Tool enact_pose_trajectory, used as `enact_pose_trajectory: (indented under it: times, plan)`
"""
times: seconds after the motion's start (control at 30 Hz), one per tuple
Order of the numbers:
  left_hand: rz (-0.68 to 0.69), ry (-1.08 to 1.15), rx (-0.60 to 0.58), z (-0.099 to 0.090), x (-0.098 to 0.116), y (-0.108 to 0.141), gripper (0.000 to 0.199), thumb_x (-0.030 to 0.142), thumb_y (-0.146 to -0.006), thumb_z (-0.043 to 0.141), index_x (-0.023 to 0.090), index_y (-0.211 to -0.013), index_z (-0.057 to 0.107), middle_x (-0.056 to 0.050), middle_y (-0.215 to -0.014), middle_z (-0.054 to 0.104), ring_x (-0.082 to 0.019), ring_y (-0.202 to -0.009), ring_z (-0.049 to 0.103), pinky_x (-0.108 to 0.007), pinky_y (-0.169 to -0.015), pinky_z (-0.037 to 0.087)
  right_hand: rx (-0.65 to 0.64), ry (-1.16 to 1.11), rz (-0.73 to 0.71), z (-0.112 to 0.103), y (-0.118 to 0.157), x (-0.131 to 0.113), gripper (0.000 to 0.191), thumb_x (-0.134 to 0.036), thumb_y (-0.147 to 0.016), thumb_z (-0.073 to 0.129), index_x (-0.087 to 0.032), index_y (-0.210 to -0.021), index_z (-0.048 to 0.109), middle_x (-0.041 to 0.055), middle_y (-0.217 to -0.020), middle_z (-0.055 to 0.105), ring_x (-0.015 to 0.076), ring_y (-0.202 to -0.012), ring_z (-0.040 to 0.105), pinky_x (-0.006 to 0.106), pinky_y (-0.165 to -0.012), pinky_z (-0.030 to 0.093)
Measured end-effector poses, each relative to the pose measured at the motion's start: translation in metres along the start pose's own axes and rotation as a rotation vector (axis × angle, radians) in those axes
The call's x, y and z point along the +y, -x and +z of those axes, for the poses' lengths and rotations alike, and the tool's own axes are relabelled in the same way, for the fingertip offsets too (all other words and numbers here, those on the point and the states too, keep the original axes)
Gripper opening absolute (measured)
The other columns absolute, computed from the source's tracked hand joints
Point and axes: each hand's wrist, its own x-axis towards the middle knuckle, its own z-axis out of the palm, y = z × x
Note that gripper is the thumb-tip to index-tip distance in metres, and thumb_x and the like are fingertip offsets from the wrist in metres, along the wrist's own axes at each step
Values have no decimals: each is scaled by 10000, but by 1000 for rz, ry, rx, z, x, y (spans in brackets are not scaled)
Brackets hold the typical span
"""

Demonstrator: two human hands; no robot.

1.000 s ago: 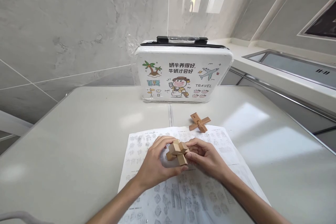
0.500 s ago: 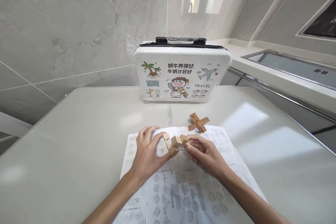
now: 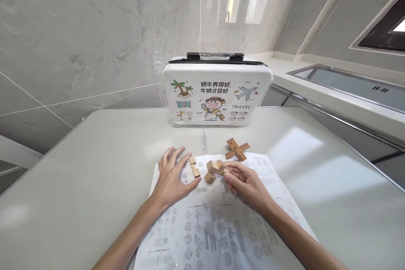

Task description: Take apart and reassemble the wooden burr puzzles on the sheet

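Note:
Between the thumb and index finger of my left hand (image 3: pixel 172 176) is a light notched wooden piece (image 3: pixel 195 171), held upright along its length. My right hand (image 3: pixel 243 179) pinches a cluster of joined light wooden pieces (image 3: pixel 212 167), with one block sticking out at its lower left. A small gap separates the notched piece from the cluster. Both are above a white printed sheet (image 3: pixel 202 202) covered in small diagrams. Beyond my right hand, a darker brown wooden cross-shaped piece (image 3: pixel 236 149) marked "2" lies at the sheet's far edge.
A white case (image 3: pixel 218 97) with cartoon prints and a black handle stands at the back of the pale table (image 3: pixel 79 168), against the grey tiled wall. To the right is a counter (image 3: pixel 348 93) with a glass-topped panel.
My left hand has moved left, and the notched piece in it is now apart from the cluster. My right hand has barely moved. The view has shifted slightly.

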Motion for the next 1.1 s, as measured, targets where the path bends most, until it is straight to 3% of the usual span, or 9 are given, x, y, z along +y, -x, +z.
enact_pose_trajectory:
  times: [0.07,0.23,0.4,0.57,0.67,0.77,0.9,1.1]
  plan:
    - [39,44,29,-3,6,1,637,459,-832,800,272,-1408,603,-120,-1552,521,-419,-1483,327,-652,-1159,399,-5,10,-10,0,0,1,386,-515,-937,763,-207,-1158,689,-13,-720,597,133,-607,528,255,-539,402]
    - [219,162,37,-11,22,4,268,359,-906,743,286,-1161,703,-75,-1373,653,-359,-1420,386,-574,-1157,408,-45,10,-19,0,-1,3,389,-518,-930,772,-207,-1149,690,-3,-742,635,133,-600,553,247,-519,399]
    - [297,257,-43,-11,28,7,319,359,-875,784,273,-1171,704,-74,-1290,688,-345,-1368,430,-528,-1131,440,-70,27,-15,2,0,1,414,-533,-928,770,-192,-1151,696,1,-723,654,133,-585,570,252,-529,420]
    - [266,356,-135,-8,32,11,515,521,-815,844,283,-1250,704,-80,-1274,696,-358,-1374,436,-537,-1157,433,-51,56,-27,6,1,-1,445,-555,-911,774,-187,-1150,703,-6,-697,644,155,-614,612,278,-576,478]
    - [205,372,-135,-7,37,11,342,505,-909,758,295,-1179,740,-72,-1203,727,-339,-1351,475,-527,-1161,440,-52,101,-50,8,3,-4,423,-546,-916,769,-188,-1137,721,10,-750,667,160,-645,631,301,-634,514]
    - [171,351,-82,-7,41,9,168,364,-1006,631,292,-1079,763,-63,-1112,754,-309,-1284,534,-505,-1106,484,-96,108,-44,9,4,-6,393,-542,-930,756,-197,-1117,734,18,-773,674,163,-658,626,301,-638,513]
    - [159,347,33,-8,40,6,149,288,-1002,617,267,-968,761,-54,-1008,771,-282,-1166,597,-465,-1025,525,-203,63,-1,7,6,-10,370,-541,-941,747,-211,-1107,724,15,-788,674,161,-665,611,288,-628,502]
    - [34,330,73,-10,41,6,195,294,-1020,559,252,-993,747,-39,-978,774,-238,-993,662,-391,-891,548,-360,86,20,6,10,-19,318,-510,-979,714,-210,-1086,721,20,-814,699,162,-704,625,286,-667,492]
